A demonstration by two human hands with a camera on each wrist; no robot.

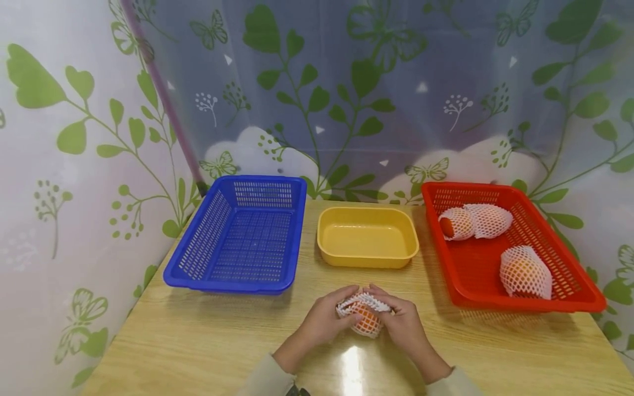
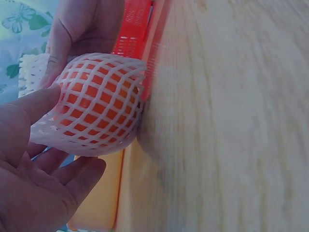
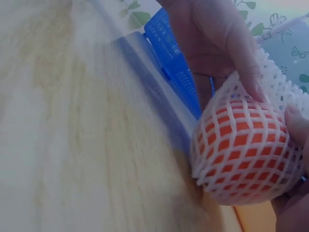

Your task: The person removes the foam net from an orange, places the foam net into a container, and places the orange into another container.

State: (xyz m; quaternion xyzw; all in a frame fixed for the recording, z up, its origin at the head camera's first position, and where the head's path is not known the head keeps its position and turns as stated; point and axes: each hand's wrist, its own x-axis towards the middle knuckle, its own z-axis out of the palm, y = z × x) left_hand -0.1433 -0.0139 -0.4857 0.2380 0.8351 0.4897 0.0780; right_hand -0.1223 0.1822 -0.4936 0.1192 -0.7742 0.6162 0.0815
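A round orange-red fruit (image 1: 367, 319) in a white foam net sleeve (image 2: 72, 140) is held between both hands near the front middle of the wooden table. My left hand (image 1: 327, 316) grips the sleeve from the left, its thumb on the near side and its fingers underneath in the left wrist view. From the right, my right hand (image 1: 403, 324) pinches the sleeve, with the thumb pressed on the mesh in the right wrist view. The net's loose end is bunched on the far side, between the two hands. Through the mesh the fruit's orange-red skin shows.
Behind the hands stands a yellow plastic tub (image 1: 366, 242). A blue slotted basket (image 1: 255, 242) is at the left. At the right, a red basket (image 1: 475, 269) holds three netted fruits, one (image 1: 526, 272) near its front. A leaf-print curtain (image 1: 317, 137) hangs behind the table.
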